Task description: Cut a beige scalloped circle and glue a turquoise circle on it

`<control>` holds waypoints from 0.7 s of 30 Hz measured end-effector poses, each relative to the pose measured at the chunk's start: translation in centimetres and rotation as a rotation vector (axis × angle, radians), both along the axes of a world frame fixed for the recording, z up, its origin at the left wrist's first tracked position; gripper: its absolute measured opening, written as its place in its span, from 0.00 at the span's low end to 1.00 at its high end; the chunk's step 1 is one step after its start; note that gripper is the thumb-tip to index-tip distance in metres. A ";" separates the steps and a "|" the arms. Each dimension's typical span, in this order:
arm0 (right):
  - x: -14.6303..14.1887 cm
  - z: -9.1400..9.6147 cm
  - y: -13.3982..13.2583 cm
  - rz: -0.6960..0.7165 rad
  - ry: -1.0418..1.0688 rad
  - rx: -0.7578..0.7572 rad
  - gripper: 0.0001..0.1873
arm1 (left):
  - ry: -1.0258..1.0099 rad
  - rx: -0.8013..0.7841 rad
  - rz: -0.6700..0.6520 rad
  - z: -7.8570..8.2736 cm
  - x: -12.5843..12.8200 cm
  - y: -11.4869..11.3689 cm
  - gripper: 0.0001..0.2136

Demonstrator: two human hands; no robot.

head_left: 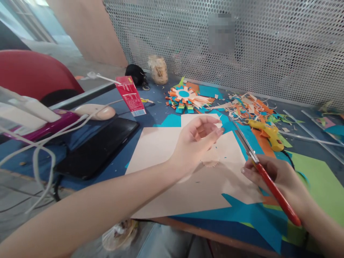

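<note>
In the head view, the person's two hands were apart. The right hand [281, 177] was closed around red-handled scissors [278, 195], whose metal blades pointed forward and toward the space beyond the left hand. The left hand [197, 138] was raised above a pale paper sheet [161, 186], its thumb and fingertips drawn close together; whether they pinched anything could not be told. Blue paper [248, 213] stuck out from under the pale sheet, nearer the person than either hand, and a green sheet [319, 173] lay to the right of the right hand. Just beyond that hand was a yellow glue gun [272, 136], with a heap of paper scraps [249, 107] behind it. Past the left hand, a layered paper flower [184, 94] rested on the blue counter [158, 109]. Left of the left hand lay a black touchscreen device [98, 150], with a red drink carton [130, 95] beyond it.
</note>
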State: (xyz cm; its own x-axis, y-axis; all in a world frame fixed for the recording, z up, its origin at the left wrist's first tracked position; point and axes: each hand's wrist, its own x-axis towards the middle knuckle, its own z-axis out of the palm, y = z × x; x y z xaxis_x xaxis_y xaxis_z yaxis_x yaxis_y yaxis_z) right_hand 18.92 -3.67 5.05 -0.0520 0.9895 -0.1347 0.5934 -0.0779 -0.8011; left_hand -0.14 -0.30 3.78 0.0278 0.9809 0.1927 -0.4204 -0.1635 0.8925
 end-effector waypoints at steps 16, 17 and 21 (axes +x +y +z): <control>-0.1 0.5 -0.3 -0.016 0.049 -0.024 0.18 | -0.100 0.043 -0.029 0.4 0.0 0.1 0.11; -0.1 0.5 -0.3 -0.001 0.045 -0.025 0.18 | -0.102 0.044 -0.039 0.4 0.0 0.1 0.11; 0.1 0.2 -0.1 -0.013 0.037 -0.008 0.18 | -0.101 0.046 -0.044 0.2 0.1 0.2 0.09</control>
